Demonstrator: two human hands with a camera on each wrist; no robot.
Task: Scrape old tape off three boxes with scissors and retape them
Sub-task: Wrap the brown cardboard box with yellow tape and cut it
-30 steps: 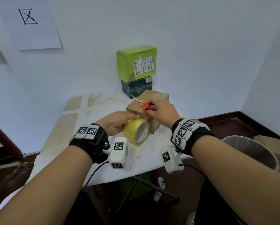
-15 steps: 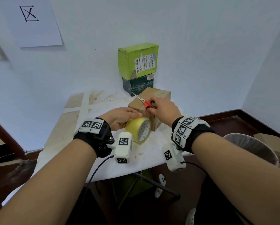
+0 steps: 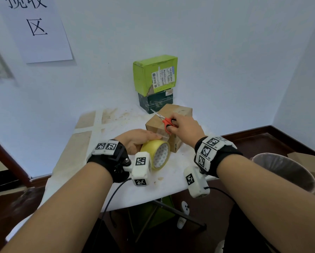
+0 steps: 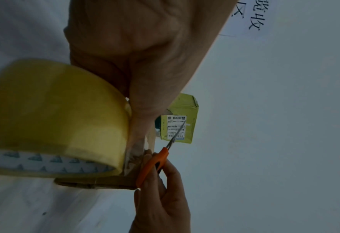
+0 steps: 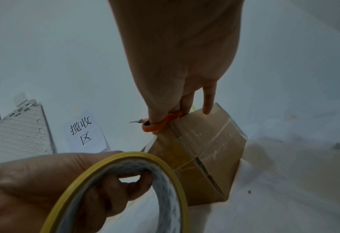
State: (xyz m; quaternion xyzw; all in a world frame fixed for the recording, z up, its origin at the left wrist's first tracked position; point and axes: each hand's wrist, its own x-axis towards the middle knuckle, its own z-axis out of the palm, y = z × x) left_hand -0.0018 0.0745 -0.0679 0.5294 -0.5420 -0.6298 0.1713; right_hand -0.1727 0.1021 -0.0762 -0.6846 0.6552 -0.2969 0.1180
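right hand: curled through the orange handles of the scissors, with one finger stretched out onto the top of the brown box; wrist raised above the box's near edge.
scissors: blades seen drawn together, tips aimed far and left, away from the person; handles just above the box's near top corner.
left hand: fingers hooked through the core of the tape roll, thumb laid over its outer band; the roll is held on edge, just near and left of the box.
tape strip: a short clear span is stretched from the roll to the box's near face, its long axis running near-left to far-right.
key relation: the strip lies just below and left of the scissor handles, between the two hands; the right hand is judged the nearer for a cut, yet the blades point away from it.
other boxes: a green box is stacked on a dark box at the far side of the worktop.
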